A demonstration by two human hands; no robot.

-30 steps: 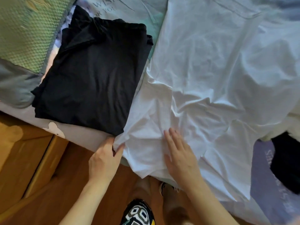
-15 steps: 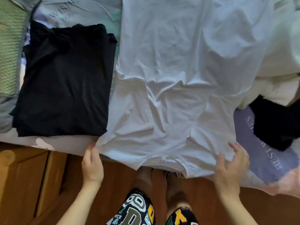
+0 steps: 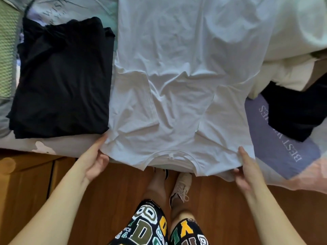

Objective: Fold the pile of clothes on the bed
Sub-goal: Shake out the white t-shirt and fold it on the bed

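Observation:
A white T-shirt (image 3: pixel 177 82) lies spread flat on the bed, its neckline at the near edge facing me. My left hand (image 3: pixel 96 160) pinches the shirt's near left shoulder corner. My right hand (image 3: pixel 247 169) grips the near right shoulder corner, thumb under the cloth. To the left a folded black garment (image 3: pixel 60 78) rests on the bedsheet. At the right, a heap of cream (image 3: pixel 290 75) and black clothes (image 3: pixel 297 112) lies unfolded.
The bed's near edge (image 3: pixel 53 144) runs across the frame with a wooden floor (image 3: pixel 212 200) below it. A purple printed sheet (image 3: pixel 276 138) shows at the right. A green quilted cushion (image 3: pixel 8 50) sits at the far left. My legs stand against the bed.
The view shifted right, centring the white T-shirt. My right hand moved from the shirt's middle out to its right shoulder corner and took hold. My left hand keeps the left corner.

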